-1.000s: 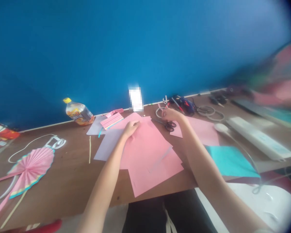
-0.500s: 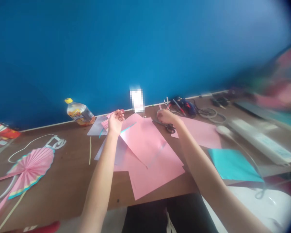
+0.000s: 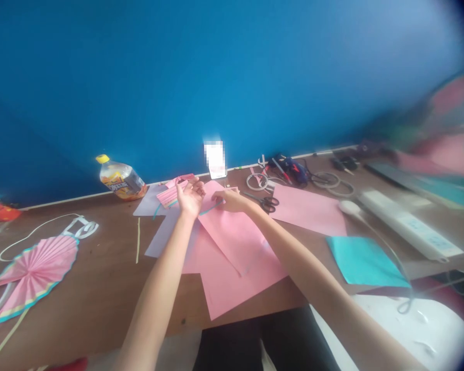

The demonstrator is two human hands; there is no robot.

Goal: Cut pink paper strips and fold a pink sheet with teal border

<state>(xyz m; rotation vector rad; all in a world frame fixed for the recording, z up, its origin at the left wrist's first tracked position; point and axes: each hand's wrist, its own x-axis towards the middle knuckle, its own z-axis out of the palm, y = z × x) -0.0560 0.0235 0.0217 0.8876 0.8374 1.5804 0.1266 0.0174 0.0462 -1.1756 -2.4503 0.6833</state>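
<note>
Head view: a brown table (image 3: 112, 288) meets a blue wall (image 3: 139, 77) across the frame. Pink paper (image 3: 232, 247) lies at centre, under both hands. The left hand (image 3: 192, 198) is palm-up, loosely open, holding nothing visible; the right hand (image 3: 231, 200) is bent over a thin blue strip (image 3: 210, 208), its grip unclear. Scissors (image 3: 269, 204) lie right of centre, a bottle (image 3: 120, 179) left, a white power strip (image 3: 412, 224) at right.
</note>
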